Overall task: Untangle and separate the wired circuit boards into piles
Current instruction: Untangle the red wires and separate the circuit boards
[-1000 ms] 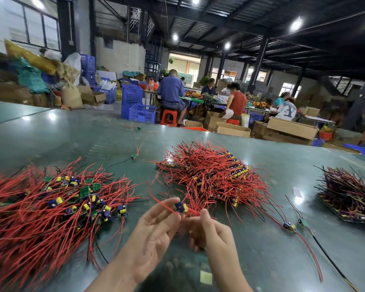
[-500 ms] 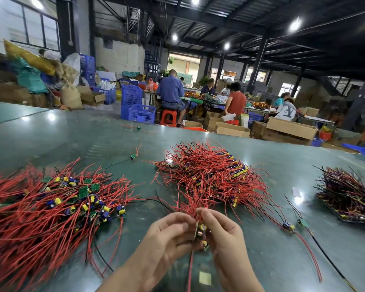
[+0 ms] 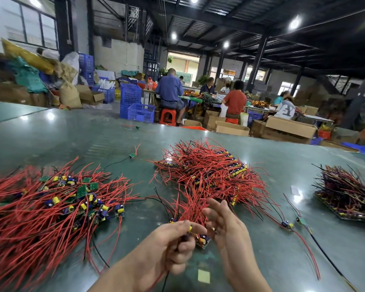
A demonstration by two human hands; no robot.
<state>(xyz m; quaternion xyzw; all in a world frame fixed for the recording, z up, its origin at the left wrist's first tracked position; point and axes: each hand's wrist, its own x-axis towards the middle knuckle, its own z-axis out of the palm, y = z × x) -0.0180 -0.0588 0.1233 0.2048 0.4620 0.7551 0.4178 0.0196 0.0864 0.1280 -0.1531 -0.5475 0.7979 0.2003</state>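
Note:
My left hand grips a small bunch of circuit boards with red wires that fan up toward the middle pile. My right hand is beside the bunch, its fingers spread and touching the red wires. A tangled middle pile of red-wired boards lies just beyond my hands. A wide left pile of boards with yellow and blue parts spreads over the table's left side. A darker right pile sits at the far right.
The green glossy table carries two loose boards with red and black wires right of my hands, one loose board behind, and a pale square sticker. People sit working among boxes and blue crates beyond the table.
The bunch of boards has come lower and nearer to me. My left hand has curled round it, and my right hand has opened, its fingers now spread among the red wires.

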